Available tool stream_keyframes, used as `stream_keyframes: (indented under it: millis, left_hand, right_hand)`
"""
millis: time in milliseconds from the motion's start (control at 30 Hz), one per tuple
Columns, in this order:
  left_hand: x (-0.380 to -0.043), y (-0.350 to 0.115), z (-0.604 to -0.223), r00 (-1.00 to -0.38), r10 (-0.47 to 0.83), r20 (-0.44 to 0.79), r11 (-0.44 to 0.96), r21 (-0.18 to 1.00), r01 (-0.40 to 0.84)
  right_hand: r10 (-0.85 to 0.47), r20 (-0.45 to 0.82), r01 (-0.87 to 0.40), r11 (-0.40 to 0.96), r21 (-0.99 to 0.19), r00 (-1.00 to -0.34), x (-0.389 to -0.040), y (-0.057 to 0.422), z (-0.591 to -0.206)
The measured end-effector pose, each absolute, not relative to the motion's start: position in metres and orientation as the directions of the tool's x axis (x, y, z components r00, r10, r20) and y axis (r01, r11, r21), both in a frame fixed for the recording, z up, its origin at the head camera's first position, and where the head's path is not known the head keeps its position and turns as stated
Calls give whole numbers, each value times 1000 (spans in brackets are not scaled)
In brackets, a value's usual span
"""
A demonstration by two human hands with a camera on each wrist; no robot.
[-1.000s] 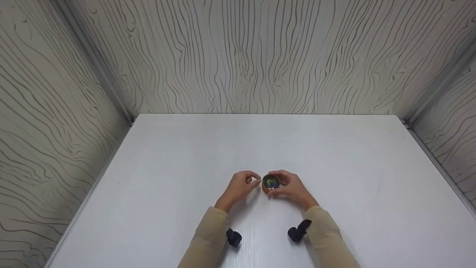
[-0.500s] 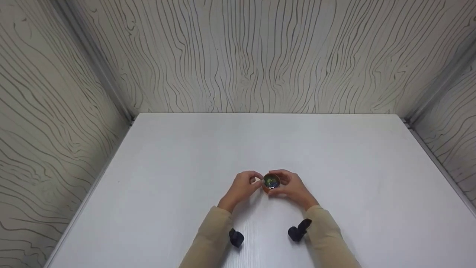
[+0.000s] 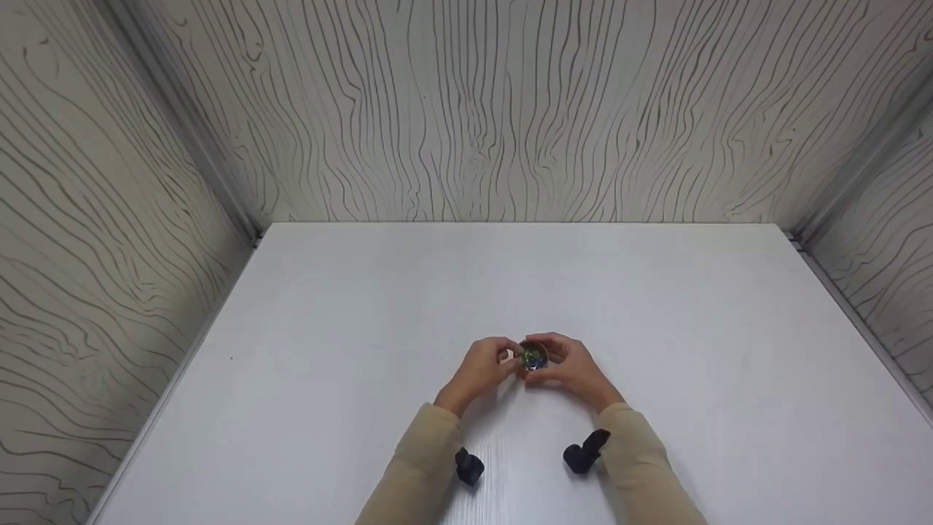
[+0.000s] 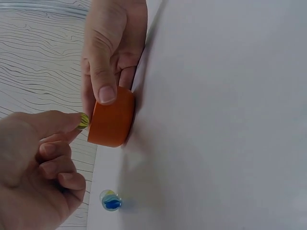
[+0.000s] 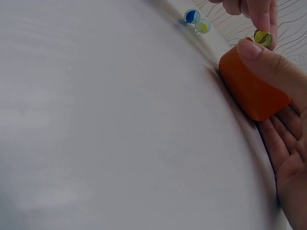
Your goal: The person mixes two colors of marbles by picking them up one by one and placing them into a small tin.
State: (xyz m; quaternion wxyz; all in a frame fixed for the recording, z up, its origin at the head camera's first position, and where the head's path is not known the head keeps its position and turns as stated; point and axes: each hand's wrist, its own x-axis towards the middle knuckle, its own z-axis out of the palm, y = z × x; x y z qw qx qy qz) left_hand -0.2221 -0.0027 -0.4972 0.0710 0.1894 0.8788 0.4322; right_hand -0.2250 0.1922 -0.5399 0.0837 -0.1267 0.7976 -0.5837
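A small orange bowl [image 4: 112,120] stands on the white table, and its inside shows shiny green and blue marbles [image 3: 534,359] in the head view. My right hand [image 3: 574,367] grips the bowl, thumb on the near side and fingers round the far side. Between the thumb and finger of my left hand [image 3: 484,369] is a yellow-green marble [image 5: 263,38], pinched right at the bowl's rim. Two glass marbles lie on the table beside the bowl, one blue [image 5: 192,16] and one yellow [image 5: 203,26]. In the head view the left hand hides them.
The white table [image 3: 350,306] runs back to a wall [image 3: 474,109] with a wood-grain pattern. More patterned panels rise at the left and right. A black wrist camera [image 3: 469,467] sits by the left sleeve, another black camera [image 3: 583,453] by the right.
My left hand has moved a little to the right, from beside the bowl to its rim, with its fingertips now overlapping the opening. The right hand and bowl stay in place.
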Motion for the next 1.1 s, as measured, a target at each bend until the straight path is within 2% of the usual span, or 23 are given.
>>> stream_keyframes:
  millis: [267, 700, 1100]
  left_hand:
    - [-223, -1, -499, -908, 414, 64, 553, 774, 307]
    - [-222, 4, -499, -905, 426, 8, 576, 769, 278]
    - [-221, 0, -498, -915, 403, 27, 573, 772, 275]
  right_hand:
    - [-292, 4, -96, 301, -949, -956, -224, 191, -538]
    - [-293, -9, -73, 268, -961, -956, -225, 191, -538]
    - [-290, 3, -89, 285, -954, -957, -225, 192, -540]
